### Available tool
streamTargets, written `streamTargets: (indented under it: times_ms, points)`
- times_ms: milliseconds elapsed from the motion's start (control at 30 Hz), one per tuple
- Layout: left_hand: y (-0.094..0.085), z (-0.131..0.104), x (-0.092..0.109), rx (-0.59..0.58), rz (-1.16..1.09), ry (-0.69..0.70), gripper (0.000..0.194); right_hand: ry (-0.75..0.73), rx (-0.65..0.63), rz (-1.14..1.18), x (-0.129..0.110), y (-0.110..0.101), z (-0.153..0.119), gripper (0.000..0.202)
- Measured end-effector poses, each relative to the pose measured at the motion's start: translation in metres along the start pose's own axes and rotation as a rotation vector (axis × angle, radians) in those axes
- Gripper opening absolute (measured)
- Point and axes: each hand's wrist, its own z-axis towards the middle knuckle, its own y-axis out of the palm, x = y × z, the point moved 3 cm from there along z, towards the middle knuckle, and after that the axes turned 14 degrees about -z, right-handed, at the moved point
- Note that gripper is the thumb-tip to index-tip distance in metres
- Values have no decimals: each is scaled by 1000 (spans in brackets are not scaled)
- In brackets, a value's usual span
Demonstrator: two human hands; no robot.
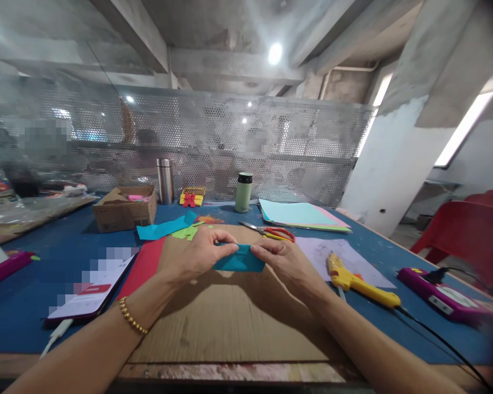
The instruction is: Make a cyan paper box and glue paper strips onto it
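Observation:
A small folded strip of blue paper [239, 259] is held up in front of me over a sheet of cardboard [222, 323]. My left hand [205, 249] pinches its upper left edge between thumb and forefinger. At the upper right edge, my right hand [277, 257] pinches it the same way. Behind my hands lie green paper scraps [185, 232] and a longer piece of blue paper [166, 225]. Scissors with red and yellow handles [273, 232] rest just beyond my right hand. Red paper [145, 268] lies left of the cardboard's middle.
A yellow glue gun [363, 287] lies on purple paper [312, 254] at right, near a purple power strip [443, 295]. A phone [96, 290] sits at left. Behind stand a cardboard box [125, 210], a steel flask [165, 183], a green bottle [243, 194] and stacked coloured paper [299, 213].

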Motion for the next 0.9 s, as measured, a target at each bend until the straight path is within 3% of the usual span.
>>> streamTargets:
  times_ms: [233, 367, 600, 733, 900]
  points:
    - [-1, -1, -4, -53, 86, -33, 14, 30, -110, 47, 4, 5, 3, 35]
    - [5, -2, -6, -77, 97, -38, 16, -15, -130, 55, 8, 11, 6, 45]
    - [15, -9, 12, -158, 218, 54, 23, -128, -51, -128, 12, 12, 5, 52]
    - [18, -9, 5, -153, 245, 106, 25, -138, -21, -238, 21, 17, 6, 55]
    - [19, -7, -6, -136, 218, 99, 26, -141, -28, -151, 20, 20, 6, 56]
